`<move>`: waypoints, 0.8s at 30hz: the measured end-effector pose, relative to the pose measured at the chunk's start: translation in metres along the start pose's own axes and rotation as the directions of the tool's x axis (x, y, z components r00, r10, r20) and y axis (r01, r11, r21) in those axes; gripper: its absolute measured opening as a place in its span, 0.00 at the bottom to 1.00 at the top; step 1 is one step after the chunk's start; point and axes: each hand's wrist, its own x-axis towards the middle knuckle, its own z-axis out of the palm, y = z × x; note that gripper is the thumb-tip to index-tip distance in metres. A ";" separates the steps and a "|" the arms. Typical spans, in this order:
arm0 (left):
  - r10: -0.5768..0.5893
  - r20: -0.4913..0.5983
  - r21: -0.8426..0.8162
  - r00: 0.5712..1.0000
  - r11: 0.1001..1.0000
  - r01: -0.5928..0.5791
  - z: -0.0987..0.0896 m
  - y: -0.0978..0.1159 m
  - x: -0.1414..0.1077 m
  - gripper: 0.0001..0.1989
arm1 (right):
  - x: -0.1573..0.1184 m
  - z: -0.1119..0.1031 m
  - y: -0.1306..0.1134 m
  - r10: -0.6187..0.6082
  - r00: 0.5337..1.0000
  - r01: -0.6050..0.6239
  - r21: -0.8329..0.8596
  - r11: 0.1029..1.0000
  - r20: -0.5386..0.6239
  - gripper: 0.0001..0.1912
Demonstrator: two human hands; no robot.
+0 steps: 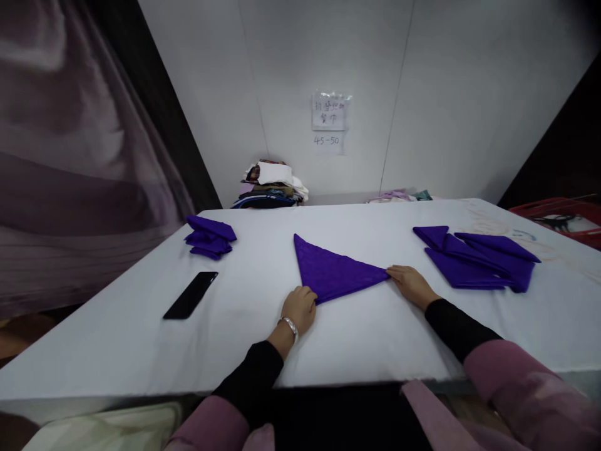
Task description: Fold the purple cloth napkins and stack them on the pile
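A purple cloth point(333, 272), folded into a triangle, lies flat around the middle of the white tabletop point(357, 344), with 1 point toward the far edge, 1 toward the right edge and 1 toward the near edge. The left hand point(299, 308), a silver bracelet point(290, 327) at its wrist, rests its bent, close-set fingers on the near point. The right hand point(412, 285) has its fingers drawn narrow at the right-hand point; for both hands I cannot tell whether they pinch the cloth or only press it. A small pile of purple cloth point(211, 235) sits by the left edge, toward the far left corner. A black phone point(191, 297) lies nearer the near edge, also on the left side. Toward the right edge, several folded purple cloths point(464, 272) lie partly overlapping, well apart from the triangle. Beyond the far edge is a stack of clothes point(270, 185), and on the wall point(436, 113) above hang 2 paper signs point(331, 111), the lower reading 45-50. A red basket point(586, 237) shows past the far right corner.
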 end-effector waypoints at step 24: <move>-0.199 -0.003 0.033 0.980 0.979 0.199 0.005 0.001 -0.020 0.06 | -0.020 0.046 0.042 0.002 0.999 0.006 0.165 0.986 -0.049 0.23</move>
